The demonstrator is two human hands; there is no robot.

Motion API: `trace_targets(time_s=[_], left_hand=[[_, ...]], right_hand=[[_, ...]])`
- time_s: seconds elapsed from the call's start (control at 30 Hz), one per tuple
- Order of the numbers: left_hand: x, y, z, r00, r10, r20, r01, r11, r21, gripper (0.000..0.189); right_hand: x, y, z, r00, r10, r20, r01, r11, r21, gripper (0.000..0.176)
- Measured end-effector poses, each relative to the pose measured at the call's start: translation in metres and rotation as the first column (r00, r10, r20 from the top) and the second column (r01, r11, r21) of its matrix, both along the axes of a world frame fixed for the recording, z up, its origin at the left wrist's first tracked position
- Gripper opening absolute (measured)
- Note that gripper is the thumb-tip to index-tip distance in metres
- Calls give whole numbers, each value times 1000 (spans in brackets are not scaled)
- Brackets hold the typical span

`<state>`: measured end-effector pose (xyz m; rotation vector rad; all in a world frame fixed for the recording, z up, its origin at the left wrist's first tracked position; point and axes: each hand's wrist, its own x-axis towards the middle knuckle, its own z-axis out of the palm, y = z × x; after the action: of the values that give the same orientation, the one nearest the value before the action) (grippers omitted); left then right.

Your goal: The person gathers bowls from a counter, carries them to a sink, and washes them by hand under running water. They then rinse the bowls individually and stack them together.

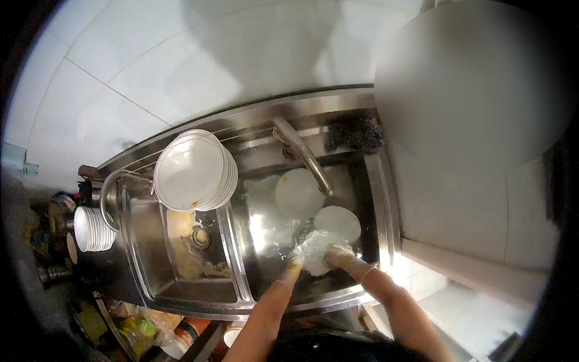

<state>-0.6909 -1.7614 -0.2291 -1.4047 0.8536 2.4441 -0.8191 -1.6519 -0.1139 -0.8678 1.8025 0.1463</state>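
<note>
In the right sink basin (241, 265), my left hand (294, 263) and my right hand (341, 256) grip a white dish (316, 263) from its two sides. Clear water splashes over the dish between them and blurs its outline. Both hands seem covered by thin, pale gloves. Just beyond the right fingers lies a round white plate (339, 223) in the basin. Further back, a second white plate (295, 194) rests beneath the metal faucet (307, 158), whose spout points down toward the hands.
A tall stack of white dishes (190, 166) leans at the back, over the left basin (154, 265), which has food scraps around its drain (201, 237). Dark scrubbing pads (356, 134) lie on the back ledge. More stacked white bowls (93, 229) stand far left.
</note>
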Motion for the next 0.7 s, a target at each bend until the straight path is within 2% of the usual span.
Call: trace_targets(time_s=[0.03, 0.1, 0.17, 0.2, 0.23, 0.3, 0.37, 0.4, 0.43, 0.47, 0.5, 0.53, 0.57, 0.63, 0.7], left_hand=[[0, 1, 10, 1000, 3, -27, -3, 1000, 12, 55], [2, 0, 33, 998, -3, -62, 3, 1000, 5, 52], [9, 3, 49, 997, -20, -74, 21, 1000, 16, 50], [13, 5, 51, 997, -38, -61, 40, 999, 24, 49], [21, 4, 42, 997, -83, -5, 83, 985, 151, 55], [32, -14, 42, 992, -114, -55, 124, 961, 245, 63], [38, -25, 54, 988, -146, 52, 138, 981, 138, 68], [33, -29, 79, 972, -140, 188, 145, 989, -16, 67], [34, -34, 87, 976, -122, 180, 152, 975, -164, 68], [36, -39, 94, 978, -108, 180, 161, 937, -311, 69], [46, -45, 84, 974, -182, 135, 226, 800, -556, 68], [57, -51, 71, 958, -264, 112, 253, 596, -762, 67], [65, -60, 66, 932, -344, 116, 240, 344, -908, 66], [36, -86, 221, 856, -446, 263, 367, 166, -915, 63], [40, -100, 252, 910, -346, 230, 282, 107, -954, 62]], right_hand=[[-2, 5, -16, 983, -174, -60, 172, 985, -36, 35], [1, 8, -57, 851, -504, -149, 486, 862, -141, 37], [12, 2, -117, 666, -746, 34, 737, 649, -187, 35], [18, -9, -121, 586, -798, 138, 808, 562, -179, 34], [27, -16, -122, 531, -806, 260, 847, 508, -155, 32], [43, -23, -116, 439, -732, 521, 871, 488, -47, 30], [52, -22, -105, 371, -603, 706, 811, 581, 70, 28], [55, -20, -99, 378, -532, 758, 751, 655, 84, 26], [54, -18, -88, 438, -447, 780, 671, 740, 48, 25], [50, -19, -74, 565, -350, 747, 565, 824, -41, 24], [39, -23, -36, 760, -158, 630, 382, 893, -237, 25], [27, -27, 2, 894, 35, 446, 162, 904, -395, 26], [25, -28, 4, 960, 67, 271, 37, 932, -361, 27], [17, -21, 4, 982, 162, -94, -180, 957, -227, 28], [3, -18, 6, 992, 53, -114, -79, 968, -239, 33]])
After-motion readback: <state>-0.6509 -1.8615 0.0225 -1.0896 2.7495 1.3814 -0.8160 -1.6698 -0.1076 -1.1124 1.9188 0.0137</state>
